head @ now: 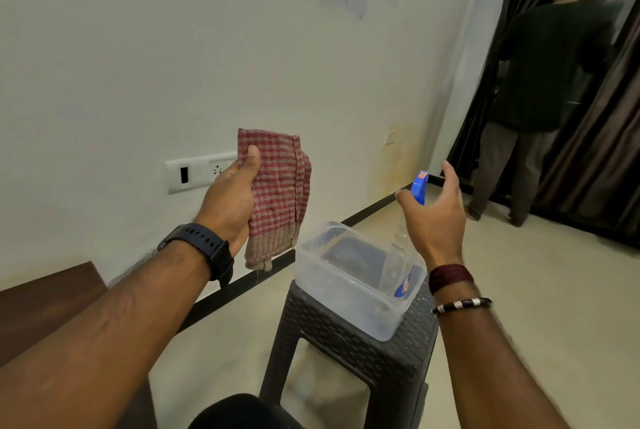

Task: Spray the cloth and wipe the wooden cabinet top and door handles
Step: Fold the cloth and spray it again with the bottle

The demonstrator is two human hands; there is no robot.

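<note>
My left hand (228,203) holds up a folded red-and-beige checked cloth (280,200), thumb pressed on its front, in front of the wall. A clear spray bottle with a blue nozzle (419,186) and blue label stands leaning in a clear plastic tub (332,286). My right hand (434,217) hovers at the nozzle with fingers spread, thumb and forefinger either side of the blue head; I cannot tell whether they touch it. A corner of the dark wooden cabinet top (45,297) shows at the lower left, under my left forearm.
The tub sits on a dark woven-pattern plastic stool (346,352). A switch and socket plate (197,172) is on the wall behind the cloth. Another person (540,89) stands at the dark curtains at the far right. The floor is pale tile.
</note>
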